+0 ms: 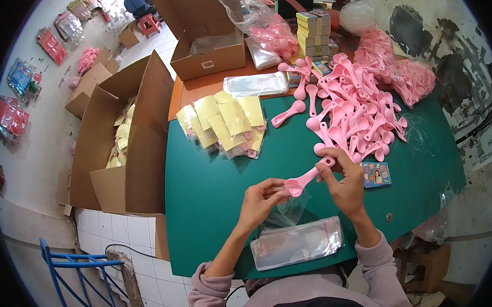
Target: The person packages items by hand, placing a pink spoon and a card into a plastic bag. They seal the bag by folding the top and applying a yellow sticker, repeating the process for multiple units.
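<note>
Between my two hands is a pink plastic spoon, tilted with its bowl toward the left. My right hand pinches the end of its handle. The closed fingers of my left hand are at the bowl and grip a thin clear plastic bag that hangs below the spoon. Whether those fingers also press on the bowl is hard to see. Just below lies a stack of clear plastic sleeves. A small stack of printed cards sits beside my right hand.
A large heap of pink spoons covers the table's far right. Bagged pieces with yellow cards lie far left. An open carton stands left of the table, a smaller one behind. Another person sits in the background.
</note>
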The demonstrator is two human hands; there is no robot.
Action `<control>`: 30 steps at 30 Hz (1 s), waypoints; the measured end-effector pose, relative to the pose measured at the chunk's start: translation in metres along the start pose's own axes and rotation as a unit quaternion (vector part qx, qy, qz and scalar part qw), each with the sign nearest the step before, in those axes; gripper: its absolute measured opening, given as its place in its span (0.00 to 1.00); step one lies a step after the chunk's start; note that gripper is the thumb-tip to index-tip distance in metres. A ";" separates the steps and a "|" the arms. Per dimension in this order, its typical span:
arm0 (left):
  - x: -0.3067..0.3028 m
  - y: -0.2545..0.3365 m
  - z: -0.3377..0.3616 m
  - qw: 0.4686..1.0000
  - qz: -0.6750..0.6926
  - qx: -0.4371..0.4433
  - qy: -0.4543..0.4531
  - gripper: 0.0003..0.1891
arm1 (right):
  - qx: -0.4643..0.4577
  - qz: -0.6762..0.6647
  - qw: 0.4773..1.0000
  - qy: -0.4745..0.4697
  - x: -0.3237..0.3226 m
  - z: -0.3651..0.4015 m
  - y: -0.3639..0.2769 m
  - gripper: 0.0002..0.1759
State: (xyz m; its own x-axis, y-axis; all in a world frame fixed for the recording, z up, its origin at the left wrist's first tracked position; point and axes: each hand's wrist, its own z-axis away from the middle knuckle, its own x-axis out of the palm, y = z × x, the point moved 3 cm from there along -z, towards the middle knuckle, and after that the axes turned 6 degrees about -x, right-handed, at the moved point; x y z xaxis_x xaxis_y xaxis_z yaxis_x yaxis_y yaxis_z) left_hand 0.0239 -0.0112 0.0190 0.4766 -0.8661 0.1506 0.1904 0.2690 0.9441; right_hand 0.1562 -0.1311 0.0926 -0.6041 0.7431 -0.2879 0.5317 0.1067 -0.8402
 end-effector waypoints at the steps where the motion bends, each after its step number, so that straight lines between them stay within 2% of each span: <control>1: -0.001 0.001 0.000 1.000 -0.001 -0.005 -0.005 0.13 | -0.002 -0.008 1.000 0.024 0.000 0.001 0.000 0.11; 4: -0.002 0.001 0.001 1.000 -0.008 -0.012 -0.006 0.13 | 0.028 -0.027 0.997 0.066 -0.003 0.001 0.002 0.12; 9: -0.001 -0.001 0.001 1.000 0.005 -0.005 -0.005 0.14 | 0.029 0.002 0.999 0.044 -0.007 0.002 -0.003 0.12; 11: 0.001 0.007 0.003 0.998 0.056 -0.006 -0.002 0.14 | 0.029 0.014 0.999 0.040 -0.007 0.003 -0.004 0.12; 14: 0.005 0.008 0.001 0.997 0.055 0.047 -0.005 0.14 | 0.033 0.007 0.999 -0.005 0.001 0.007 -0.003 0.12; 16: 0.010 0.008 0.003 0.998 0.043 0.051 -0.012 0.14 | 0.036 0.005 0.997 -0.070 0.011 0.009 -0.001 0.12; 17: 0.012 0.009 0.004 0.998 0.031 0.054 -0.018 0.14 | -0.005 0.028 0.994 -0.108 0.014 0.007 -0.003 0.13; 21: 0.006 0.020 0.007 0.999 0.002 0.042 -0.030 0.15 | 0.060 -0.033 0.995 -0.072 0.015 0.008 -0.001 0.15; 23: 0.000 0.014 0.010 0.974 0.005 -0.115 -0.194 0.18 | 0.006 -0.052 0.999 -0.012 0.011 0.010 0.004 0.17; 27: 0.004 0.016 0.010 0.973 -0.094 -0.053 -0.205 0.19 | -0.006 -0.062 0.997 -0.037 0.004 0.019 0.007 0.22; 29: 0.015 0.034 0.015 0.983 0.059 -0.056 -0.166 0.17 | -0.102 -0.015 0.982 -0.156 0.005 0.018 -0.005 0.35; 30: 0.016 0.035 0.013 0.982 0.061 -0.056 -0.168 0.17 | -0.100 -0.013 0.983 -0.156 0.003 0.019 -0.006 0.35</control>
State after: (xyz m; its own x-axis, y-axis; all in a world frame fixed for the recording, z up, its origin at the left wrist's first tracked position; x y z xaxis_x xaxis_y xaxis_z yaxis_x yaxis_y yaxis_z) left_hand 0.0270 -0.0212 0.0578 0.1941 -0.9101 0.3661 0.2522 0.4070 0.8779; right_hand 0.1395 -0.1423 0.0881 -0.7549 0.5036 -0.4202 0.6010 0.2747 -0.7506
